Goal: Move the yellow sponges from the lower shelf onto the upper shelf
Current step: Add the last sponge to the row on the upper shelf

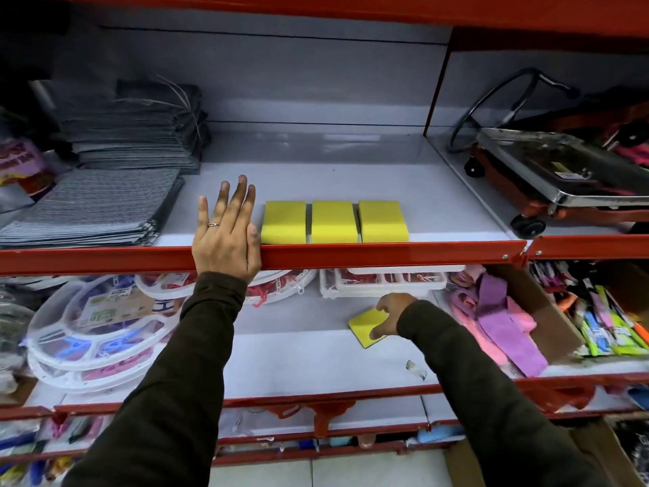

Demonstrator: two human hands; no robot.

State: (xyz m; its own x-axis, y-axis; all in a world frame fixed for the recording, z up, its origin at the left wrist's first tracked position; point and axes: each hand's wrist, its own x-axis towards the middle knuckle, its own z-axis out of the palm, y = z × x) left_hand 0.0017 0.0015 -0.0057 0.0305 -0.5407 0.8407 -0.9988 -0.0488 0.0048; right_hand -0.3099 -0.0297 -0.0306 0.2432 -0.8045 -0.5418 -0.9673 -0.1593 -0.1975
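3 yellow sponges (333, 221) sit side by side at the front of the upper shelf (386, 253), just behind its red lip. A 4th yellow sponge (363, 323) lies tilted on the lower shelf (298, 363), under the right hand (389, 314), whose fingers curl onto it; it seems pinched, though the grip is partly hidden. The left hand (226, 233) rests open and flat on the upper shelf's edge, just beside the leftmost sponge. Folded grey cloths (94, 209) lie further left.
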